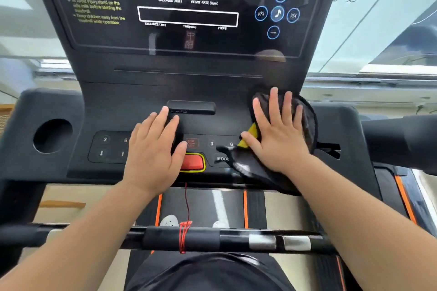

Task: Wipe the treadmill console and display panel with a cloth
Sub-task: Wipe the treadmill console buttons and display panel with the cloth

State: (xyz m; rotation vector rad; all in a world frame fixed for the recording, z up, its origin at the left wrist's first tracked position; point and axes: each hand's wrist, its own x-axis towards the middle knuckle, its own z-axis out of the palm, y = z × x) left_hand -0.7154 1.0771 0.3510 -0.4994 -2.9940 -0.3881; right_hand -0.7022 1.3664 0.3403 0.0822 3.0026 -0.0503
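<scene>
Handlebar (160,238) crosses the lower frame, wound with a red cord (182,237). Left hand (153,149) lies flat on the console (113,111), fingers straight, hiding part of the red button (192,163) and keypad. Right hand (281,134), fingers spread, presses the dark cloth (307,120) onto the console's right side. Display panel (189,38) text is blurred.

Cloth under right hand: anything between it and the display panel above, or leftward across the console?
Upward, nothing visible: only bare black console lies between the cloth and the display panel. Leftward, the left hand rests flat on the console's buttons beside the red button, in the cloth's path.
</scene>
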